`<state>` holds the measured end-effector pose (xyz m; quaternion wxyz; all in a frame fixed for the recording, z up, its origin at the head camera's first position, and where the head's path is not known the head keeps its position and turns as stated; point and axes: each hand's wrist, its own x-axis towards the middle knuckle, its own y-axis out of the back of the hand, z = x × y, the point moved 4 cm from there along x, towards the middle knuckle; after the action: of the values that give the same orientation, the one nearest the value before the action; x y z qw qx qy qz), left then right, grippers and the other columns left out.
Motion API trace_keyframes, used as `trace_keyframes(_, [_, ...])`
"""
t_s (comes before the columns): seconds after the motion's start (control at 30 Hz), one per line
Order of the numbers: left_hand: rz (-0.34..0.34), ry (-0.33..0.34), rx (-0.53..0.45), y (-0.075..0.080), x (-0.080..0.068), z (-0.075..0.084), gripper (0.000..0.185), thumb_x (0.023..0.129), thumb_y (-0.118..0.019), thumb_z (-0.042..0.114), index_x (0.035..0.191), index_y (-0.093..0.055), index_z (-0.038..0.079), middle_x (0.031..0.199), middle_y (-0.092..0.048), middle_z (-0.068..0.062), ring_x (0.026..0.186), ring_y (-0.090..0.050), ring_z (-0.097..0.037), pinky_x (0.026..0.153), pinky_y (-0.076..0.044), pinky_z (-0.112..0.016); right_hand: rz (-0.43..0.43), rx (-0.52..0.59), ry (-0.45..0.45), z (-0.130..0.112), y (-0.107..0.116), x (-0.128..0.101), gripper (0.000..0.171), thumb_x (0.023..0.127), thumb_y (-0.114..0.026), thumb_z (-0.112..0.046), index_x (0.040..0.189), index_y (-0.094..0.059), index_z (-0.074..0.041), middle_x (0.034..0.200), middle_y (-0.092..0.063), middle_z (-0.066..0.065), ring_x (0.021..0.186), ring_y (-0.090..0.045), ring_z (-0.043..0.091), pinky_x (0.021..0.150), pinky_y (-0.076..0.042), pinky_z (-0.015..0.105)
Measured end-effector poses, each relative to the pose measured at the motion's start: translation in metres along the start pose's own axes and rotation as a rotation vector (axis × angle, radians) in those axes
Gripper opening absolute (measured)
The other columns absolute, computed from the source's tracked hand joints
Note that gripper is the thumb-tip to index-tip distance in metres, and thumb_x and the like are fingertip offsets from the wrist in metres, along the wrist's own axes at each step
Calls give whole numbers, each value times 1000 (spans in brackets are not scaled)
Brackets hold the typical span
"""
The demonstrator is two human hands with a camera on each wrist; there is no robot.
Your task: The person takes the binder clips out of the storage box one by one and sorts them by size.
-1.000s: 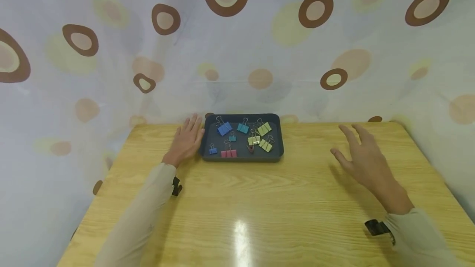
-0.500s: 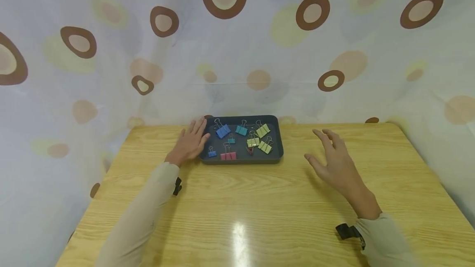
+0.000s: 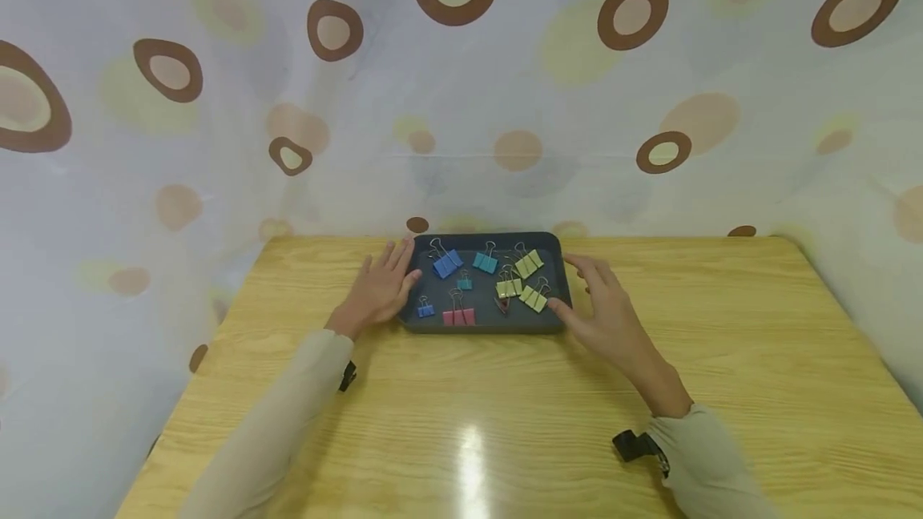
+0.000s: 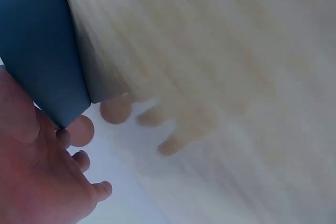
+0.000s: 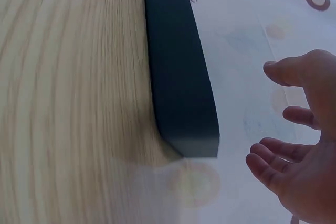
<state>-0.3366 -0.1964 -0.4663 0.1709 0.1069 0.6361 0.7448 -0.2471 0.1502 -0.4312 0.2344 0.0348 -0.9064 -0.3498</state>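
Observation:
A dark grey tray [image 3: 483, 329] lies near the table's back edge with several binder clips in it. Among them are a blue clip [image 3: 448, 264], a teal clip [image 3: 486, 263], a pink clip [image 3: 459, 317] and a pale yellow clip [image 3: 534, 299]. My left hand [image 3: 375, 291] rests along the tray's left side, fingers straight, thumb at the rim. The left wrist view has this palm beside the tray wall [image 4: 42, 35]. At the right side, my right hand [image 3: 609, 315] spreads thumb and fingers close to the rim. In the right wrist view its fingers [image 5: 302, 116] are relaxed.
The wooden table [image 3: 461, 391] stretches in front of the tray and to both sides. A spotted curtain [image 3: 461, 102] hangs right behind the back edge and along both sides. Black straps [image 3: 634, 447] circle the wrists.
My right hand has come left from over the table to the tray's right side. The tray sits slightly nearer to me, and my left hand has moved with it.

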Motion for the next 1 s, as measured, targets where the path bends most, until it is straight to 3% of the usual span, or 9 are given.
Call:
trace_keyframes(0.2, [7, -5, 56, -1, -13, 13, 67, 112, -20, 43, 165, -6, 6, 172, -8, -10, 156, -13, -36, 120, -14, -65, -65, 72, -9, -15, -25, 4, 69, 93, -78, -18, 152, -45, -6, 139, -51, 20, 121, -56, 41, 97, -51, 57])
trace_keyframes(0.47, [19, -10, 47, -6, -34, 21, 67, 112, -23, 42, 166, -7, 6, 172, -9, -10, 156, -13, -36, 120, -14, -66, -170, 179, 38, -38, -62, 2, 61, 91, -79, -13, 144, -51, 1, 128, -61, 20, 115, -61, 36, 93, -54, 51])
trace_keyframes(1.0, [6, 33, 55, -6, -71, 31, 67, 112, -21, 44, 166, -5, 8, 172, -7, -8, 157, -13, -35, 121, -12, -63, -392, 142, 112, -72, -115, -1, 46, 84, -83, -7, 125, -64, 3, 110, -69, 13, 99, -68, 26, 87, -57, 38])
